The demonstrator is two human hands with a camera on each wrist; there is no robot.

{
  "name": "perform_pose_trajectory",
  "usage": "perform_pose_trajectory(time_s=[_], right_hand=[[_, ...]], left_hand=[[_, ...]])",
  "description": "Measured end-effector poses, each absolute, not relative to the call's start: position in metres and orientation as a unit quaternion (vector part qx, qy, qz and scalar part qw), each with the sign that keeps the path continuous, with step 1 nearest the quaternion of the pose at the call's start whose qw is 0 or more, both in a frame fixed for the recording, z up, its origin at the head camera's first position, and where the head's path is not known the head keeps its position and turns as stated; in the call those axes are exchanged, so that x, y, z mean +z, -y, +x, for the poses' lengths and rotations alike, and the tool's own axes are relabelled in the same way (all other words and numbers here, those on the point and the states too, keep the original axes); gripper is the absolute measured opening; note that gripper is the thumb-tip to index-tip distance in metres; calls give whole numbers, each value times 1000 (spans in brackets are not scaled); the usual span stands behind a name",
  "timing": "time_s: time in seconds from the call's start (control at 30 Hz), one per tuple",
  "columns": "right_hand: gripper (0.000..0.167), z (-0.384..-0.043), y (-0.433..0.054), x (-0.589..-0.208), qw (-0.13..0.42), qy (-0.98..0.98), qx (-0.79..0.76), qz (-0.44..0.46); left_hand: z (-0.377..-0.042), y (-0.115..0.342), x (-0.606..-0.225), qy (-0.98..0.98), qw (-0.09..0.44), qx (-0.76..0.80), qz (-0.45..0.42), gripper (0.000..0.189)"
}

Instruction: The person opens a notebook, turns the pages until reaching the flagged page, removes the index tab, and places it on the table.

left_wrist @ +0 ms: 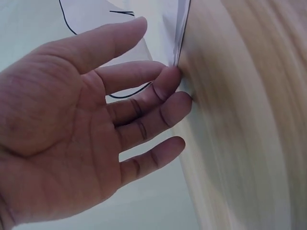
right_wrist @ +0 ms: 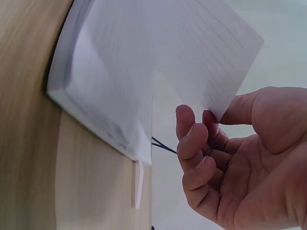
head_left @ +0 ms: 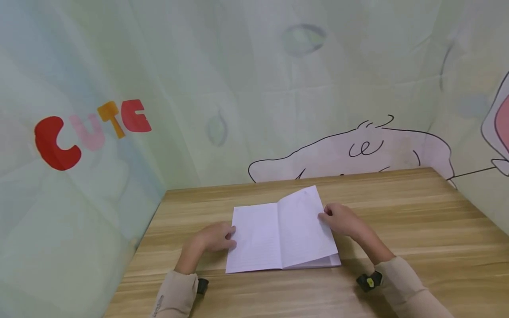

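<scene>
An open notebook (head_left: 254, 240) with pale ruled pages lies on the wooden table. My right hand (head_left: 342, 219) pinches the outer edge of a lifted page (head_left: 304, 225) between thumb and forefinger. That page tilts up off the pages below, as the right wrist view shows, with its other fingers loosely bent. At the notebook's left edge is my left hand (head_left: 216, 236). In the left wrist view its fingertips (left_wrist: 169, 82) touch the table and the notebook's edge, while the thumb stands apart from the fingers.
A thin pale ribbon (right_wrist: 139, 184) sticks out from the notebook's pages. The wooden table (head_left: 417, 212) meets a fabric backdrop (head_left: 238, 88) with cartoon drawings and coloured letters. Each wrist wears a dark strap (head_left: 369, 281) by a beige sleeve.
</scene>
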State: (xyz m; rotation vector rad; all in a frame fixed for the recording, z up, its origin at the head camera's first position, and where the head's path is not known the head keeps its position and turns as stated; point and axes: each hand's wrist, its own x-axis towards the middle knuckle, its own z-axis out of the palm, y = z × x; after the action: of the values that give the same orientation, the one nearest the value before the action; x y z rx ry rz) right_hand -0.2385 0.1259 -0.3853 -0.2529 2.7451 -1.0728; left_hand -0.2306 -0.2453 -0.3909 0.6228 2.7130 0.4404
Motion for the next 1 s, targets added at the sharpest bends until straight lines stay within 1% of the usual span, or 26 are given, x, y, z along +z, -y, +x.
perform_pose_trajectory(time_s=[0.23, 0.43, 0.73, 1.0], right_hand=[[20, -242, -122, -380, 111, -896, -422, -81], [22, -244, -117, -377, 136, -872, -464, -77], [22, -247, -105, -373, 131, -842, -516, -92], [21, -248, -91, -365, 151, -815, -552, -84]], left_hand=[[-231, 248, -390, -943, 167, 169, 234, 27], [-232, 250, -390, -942, 172, 172, 229, 27], [-232, 249, -390, -947, 166, 154, 227, 25], [-231, 248, -388, -945, 168, 160, 232, 24]])
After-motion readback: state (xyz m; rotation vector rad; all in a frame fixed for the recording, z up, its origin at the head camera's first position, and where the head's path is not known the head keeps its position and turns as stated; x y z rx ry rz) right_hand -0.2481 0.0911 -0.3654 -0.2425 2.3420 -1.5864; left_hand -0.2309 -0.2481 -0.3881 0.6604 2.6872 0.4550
